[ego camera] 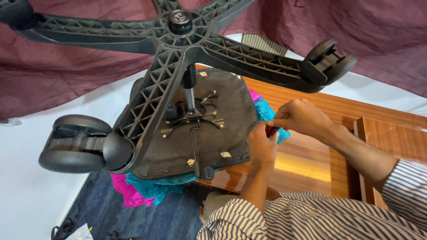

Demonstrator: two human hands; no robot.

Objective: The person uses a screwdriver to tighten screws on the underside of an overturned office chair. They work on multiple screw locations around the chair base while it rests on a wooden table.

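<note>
Upside down, an office chair rests with its seat on a glossy wooden table [311,169], cushioned by a crumpled pink and teal cloth [147,189] that spills over the table's near left edge. The black five-arm base [178,49] with its castors points up toward the camera, joined to the seat by the gas-lift column [190,95]. The metal tilt mechanism [191,116] sits fastened at the middle of the seat underside [222,129], and several small metal plates show along that panel's rim, so the chair looks largely put together; judging from this, the work in hand is at the seat's right edge, and how much of it remains cannot be told.

Both hands meet at that right edge, just over the teal cloth. The left hand [262,146] comes up from below, forearm near vertical, fingers curled into a closed grip around a dark red tool handle [271,130]. The right hand [300,118] reaches in from the right, wrist bent, fingers pinched together over the upper end of the same handle. The tool's tip is hidden between the hands and the seat. Striped shirt sleeves [311,220] fill the bottom of the view.
</note>
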